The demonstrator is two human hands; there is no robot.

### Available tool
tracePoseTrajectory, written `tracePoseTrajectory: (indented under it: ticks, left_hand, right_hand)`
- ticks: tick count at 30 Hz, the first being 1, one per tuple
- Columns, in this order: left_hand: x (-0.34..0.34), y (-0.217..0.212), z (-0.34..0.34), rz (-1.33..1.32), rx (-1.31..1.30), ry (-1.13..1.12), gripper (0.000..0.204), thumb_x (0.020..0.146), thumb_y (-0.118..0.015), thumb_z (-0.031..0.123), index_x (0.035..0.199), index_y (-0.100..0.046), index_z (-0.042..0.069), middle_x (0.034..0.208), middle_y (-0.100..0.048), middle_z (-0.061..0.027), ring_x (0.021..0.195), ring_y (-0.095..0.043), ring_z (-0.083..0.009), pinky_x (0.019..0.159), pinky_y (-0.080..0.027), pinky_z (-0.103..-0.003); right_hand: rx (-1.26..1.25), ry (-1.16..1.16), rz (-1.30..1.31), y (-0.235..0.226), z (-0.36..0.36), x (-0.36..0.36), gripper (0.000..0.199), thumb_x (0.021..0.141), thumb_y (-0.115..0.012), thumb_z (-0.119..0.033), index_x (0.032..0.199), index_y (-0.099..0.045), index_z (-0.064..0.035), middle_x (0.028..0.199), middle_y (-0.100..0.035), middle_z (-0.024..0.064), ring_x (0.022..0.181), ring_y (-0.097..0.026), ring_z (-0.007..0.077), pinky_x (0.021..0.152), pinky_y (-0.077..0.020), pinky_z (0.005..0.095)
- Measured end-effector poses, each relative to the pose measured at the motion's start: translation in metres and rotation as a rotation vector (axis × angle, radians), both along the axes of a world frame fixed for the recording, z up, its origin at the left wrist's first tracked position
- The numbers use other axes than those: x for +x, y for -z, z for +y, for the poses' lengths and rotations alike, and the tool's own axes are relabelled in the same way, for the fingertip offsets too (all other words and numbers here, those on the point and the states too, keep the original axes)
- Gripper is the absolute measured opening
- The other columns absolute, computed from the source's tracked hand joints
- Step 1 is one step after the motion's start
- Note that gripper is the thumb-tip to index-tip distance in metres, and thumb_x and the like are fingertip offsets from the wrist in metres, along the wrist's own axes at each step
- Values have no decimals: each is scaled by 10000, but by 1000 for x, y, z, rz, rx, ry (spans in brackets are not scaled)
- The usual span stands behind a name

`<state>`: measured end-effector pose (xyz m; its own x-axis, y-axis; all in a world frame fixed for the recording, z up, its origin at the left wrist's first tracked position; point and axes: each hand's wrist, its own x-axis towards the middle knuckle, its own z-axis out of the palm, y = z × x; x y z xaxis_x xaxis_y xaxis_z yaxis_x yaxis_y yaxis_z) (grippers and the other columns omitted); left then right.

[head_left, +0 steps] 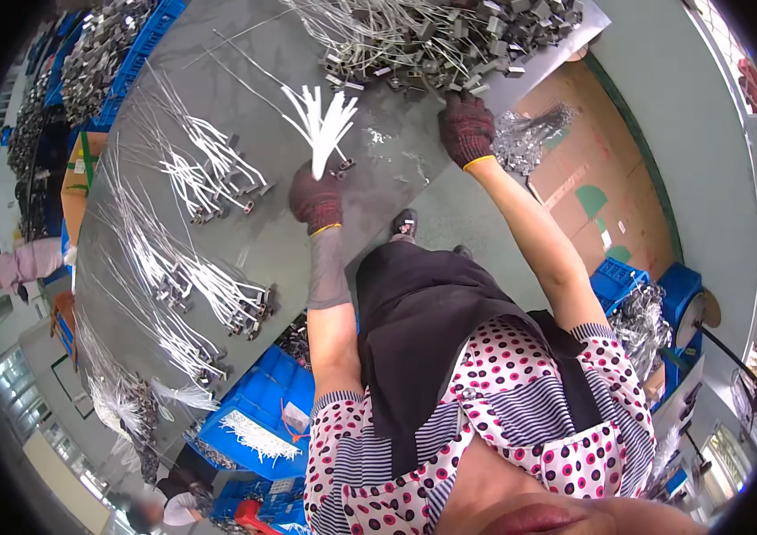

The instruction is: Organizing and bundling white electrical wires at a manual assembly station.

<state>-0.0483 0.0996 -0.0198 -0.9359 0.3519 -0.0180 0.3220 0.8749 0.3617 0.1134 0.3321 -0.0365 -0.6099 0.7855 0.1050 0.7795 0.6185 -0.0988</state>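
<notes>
My left hand (pixel 315 200), in a dark red and black knit glove, is closed around a bunch of thin white tubes (pixel 323 125) that fan out above it. Beside that hand lies a small dark part (pixel 343 167); a long thin wire (pixel 249 87) runs across the table just beyond the tubes. My right hand (pixel 467 127), gloved alike, reaches the near edge of a heap of small grey-black blocks with wires (pixel 450 45). Its fingers are bent together there, and what they pinch, if anything, is hidden.
Several bundles of white-sleeved wires (pixel 151 267) lie along the left of the grey table (pixel 280 241). Blue crates (pixel 254 392) stand near its edge. A brown board (pixel 610 169) with a silvery wire pile (pixel 530 138) is at right. Another person (pixel 31 266) is far left.
</notes>
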Motion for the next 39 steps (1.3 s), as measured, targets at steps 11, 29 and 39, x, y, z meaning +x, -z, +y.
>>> tracePoseTrajectory:
  ticks: [11, 29, 39]
  left_hand:
    - [83, 6, 41, -1178, 1052, -197, 210, 807, -710, 87, 982, -659, -17, 744, -630, -72, 552, -585, -156, 473, -517, -300]
    - [153, 14, 105, -1467, 1405, -8, 228, 929, -658, 131, 1067, -589, -37, 898, -673, -176, 740, -695, -307, 698, -625, -488]
    - [101, -19, 79, -1321, 1644, -142, 248, 942, -655, 155, 1142, -584, 28, 969, -680, -199, 726, -687, -347, 688, -606, -566]
  right_hand:
    - [-328, -63, 545, 9, -43, 94, 232, 819, -619, -134, 1031, -689, -71, 1103, -667, 179, 992, -651, 351, 839, -532, 443]
    - [-1274, 465, 420, 45, -244, 491, 305, 984, -558, -253, 1150, -676, -25, 1014, -715, 148, 886, -669, 192, 804, -527, 319]
    - [-1189, 450, 412, 61, -227, 492, 298, 985, -549, -264, 1060, -691, -14, 985, -713, 152, 873, -662, 219, 804, -519, 352]
